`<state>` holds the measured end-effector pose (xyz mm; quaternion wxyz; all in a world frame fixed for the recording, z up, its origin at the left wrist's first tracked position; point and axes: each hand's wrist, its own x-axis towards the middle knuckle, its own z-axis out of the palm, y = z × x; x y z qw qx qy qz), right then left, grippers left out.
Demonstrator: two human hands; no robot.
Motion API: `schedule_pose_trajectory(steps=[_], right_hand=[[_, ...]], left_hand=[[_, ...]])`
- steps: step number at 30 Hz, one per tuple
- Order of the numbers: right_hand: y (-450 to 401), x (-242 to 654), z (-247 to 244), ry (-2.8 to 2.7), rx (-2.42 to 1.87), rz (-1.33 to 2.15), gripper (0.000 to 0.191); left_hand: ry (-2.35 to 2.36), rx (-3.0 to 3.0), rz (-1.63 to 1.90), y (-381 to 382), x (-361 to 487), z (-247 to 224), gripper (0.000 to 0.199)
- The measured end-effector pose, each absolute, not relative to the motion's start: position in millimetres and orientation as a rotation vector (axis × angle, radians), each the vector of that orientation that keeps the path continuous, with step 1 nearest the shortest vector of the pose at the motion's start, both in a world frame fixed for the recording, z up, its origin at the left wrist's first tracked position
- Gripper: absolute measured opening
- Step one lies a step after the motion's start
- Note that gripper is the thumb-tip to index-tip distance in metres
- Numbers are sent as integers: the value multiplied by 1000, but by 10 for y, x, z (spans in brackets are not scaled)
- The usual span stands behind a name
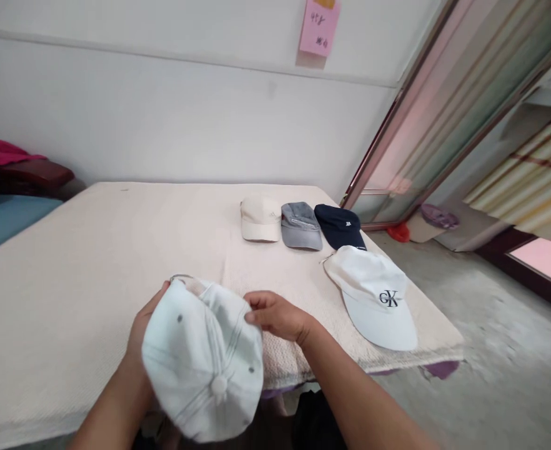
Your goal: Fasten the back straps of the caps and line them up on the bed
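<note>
A pale mint-white baseball cap with grey stitching is held up over the front edge of the covered table, its crown and top button facing me. My left hand grips its left side, with most fingers hidden behind the fabric. At the right edge, my right hand pinches the cap between thumb and fingers. To the right lies a white cap with a dark "CK"-like emblem. Farther back sit a cream cap, a grey cap and a navy cap in a row.
A cream textured cloth covers the table, which meets a white wall. A pink note hangs there. Sliding doors and a waste bin are to the right. Dark furniture with pink fabric stands at left.
</note>
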<state>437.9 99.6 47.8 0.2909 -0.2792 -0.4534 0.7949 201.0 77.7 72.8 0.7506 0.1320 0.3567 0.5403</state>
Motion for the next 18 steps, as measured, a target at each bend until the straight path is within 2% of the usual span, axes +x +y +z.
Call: schedule_pose_trajectory(steps=[4, 8, 13, 18], right_hand=[[1159, 4684, 481, -906, -891, 1636, 23], [1414, 5101, 359, -912, -1166, 1246, 21], [1570, 5499, 53, -818, -1281, 1251, 16], [1518, 5632, -85, -750, -1253, 1364, 32]], left_hand=[[715, 302, 1047, 1008, 2311, 610, 30], [758, 438, 994, 1071, 2824, 379, 28], [872, 517, 959, 991, 3301, 19, 28], [901, 481, 1094, 975, 3351, -117, 45]])
